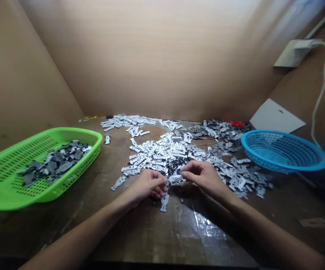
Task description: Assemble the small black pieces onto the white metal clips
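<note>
Between my two hands a small flat metal piece (175,179) lies nearly level, just above the table. My left hand (147,184) pinches its left end between thumb and fingers. At the other end, the thumb and forefinger of my right hand (204,177) are closed on it. Another flat metal piece (164,202) hangs or lies below my left fingertips; whether they touch it I cannot tell. Right behind my hands is a heap of light metal pieces (153,155), with small dark parts (177,164) at its front. A tiny part (181,201) lies nearby.
A green basket (95,150) on the left holds assembled-looking metal pieces (58,163). On the right stands a blue basket (286,165). Grey pieces (243,178) spread beside it, near a red object (236,124). A white card (276,116) leans by the wall, below a cable (323,90).
</note>
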Available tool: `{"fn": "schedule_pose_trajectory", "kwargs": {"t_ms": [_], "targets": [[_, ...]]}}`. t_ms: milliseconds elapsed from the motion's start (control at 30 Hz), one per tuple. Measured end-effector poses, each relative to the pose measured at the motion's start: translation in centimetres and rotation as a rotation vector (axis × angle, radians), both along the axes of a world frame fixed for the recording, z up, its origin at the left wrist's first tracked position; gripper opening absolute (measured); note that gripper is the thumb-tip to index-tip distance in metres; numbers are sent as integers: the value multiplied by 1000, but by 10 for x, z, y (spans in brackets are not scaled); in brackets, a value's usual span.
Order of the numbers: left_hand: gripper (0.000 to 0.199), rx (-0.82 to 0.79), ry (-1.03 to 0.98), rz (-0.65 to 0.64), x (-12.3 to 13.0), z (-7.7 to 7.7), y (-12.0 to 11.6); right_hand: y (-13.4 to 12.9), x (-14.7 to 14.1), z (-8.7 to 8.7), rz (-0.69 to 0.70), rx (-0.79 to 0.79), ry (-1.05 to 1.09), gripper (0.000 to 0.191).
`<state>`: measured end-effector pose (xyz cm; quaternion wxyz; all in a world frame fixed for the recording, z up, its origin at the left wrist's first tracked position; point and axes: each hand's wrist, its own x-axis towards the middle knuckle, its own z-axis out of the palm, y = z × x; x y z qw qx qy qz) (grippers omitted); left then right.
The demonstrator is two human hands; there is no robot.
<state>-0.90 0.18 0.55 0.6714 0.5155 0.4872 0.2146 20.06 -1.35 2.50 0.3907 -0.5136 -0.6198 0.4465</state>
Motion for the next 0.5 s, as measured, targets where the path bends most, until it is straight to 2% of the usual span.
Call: {"fn": "schedule_pose_trajectory", "kwargs": {"t_ms": [267,500], "targets": [[24,13,-9,-8,-1,-1,-1,0,-4,-6,-1,6,4,11],[25,-24,-43,-2,-2,1,1,0,-5,-10,-5,-144,210,24]]}}
